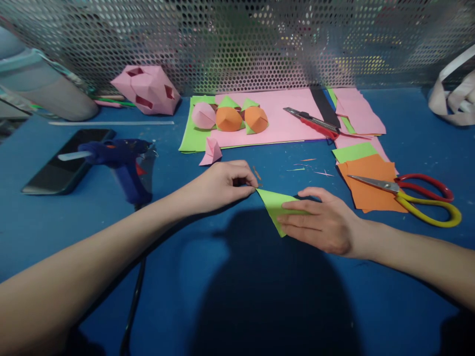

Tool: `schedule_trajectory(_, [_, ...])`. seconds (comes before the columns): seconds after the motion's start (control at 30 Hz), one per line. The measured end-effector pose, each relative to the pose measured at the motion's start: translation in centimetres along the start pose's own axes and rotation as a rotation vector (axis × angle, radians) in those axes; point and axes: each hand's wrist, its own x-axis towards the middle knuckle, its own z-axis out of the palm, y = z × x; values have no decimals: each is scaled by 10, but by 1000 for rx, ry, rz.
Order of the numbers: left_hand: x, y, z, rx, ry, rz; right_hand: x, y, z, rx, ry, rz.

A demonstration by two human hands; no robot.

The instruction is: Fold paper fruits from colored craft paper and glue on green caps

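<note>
A folded light-green paper triangle (273,203) lies on the blue table (237,277) in the middle. My left hand (219,185) is closed in a pinch at the triangle's upper left tip. My right hand (322,222) lies flat with fingers stretched out, pressing down on the triangle's right part.
A blue glue gun (124,163) and a black phone (67,160) lie at the left. Red-and-yellow scissors (419,198) rest on orange paper (371,183) at the right. Pink and green sheets (285,123) with folded paper shapes (230,118), a red cutter (313,122) and a pink paper model (146,89) sit at the back.
</note>
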Motion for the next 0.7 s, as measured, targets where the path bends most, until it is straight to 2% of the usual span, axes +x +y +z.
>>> schedule_trajectory(0.07, [0,0,0,1,1,1,-1,1,1,98,-141,-11])
schedule_trajectory(0.17, [1,-1,0,-1,0,3,-1,2,-1,118,-190,-44])
schedule_trajectory(0.33, [1,-1,0,-2,2,8,2,1,-5,-82,-165,-173])
schedule_trajectory(0.47, [1,-1,0,-3,-4,0,4,0,-5,-241,-93,-276])
schedule_trajectory(0.7, [1,0,0,1,0,-5,7,-2,-7,-346,-55,-321])
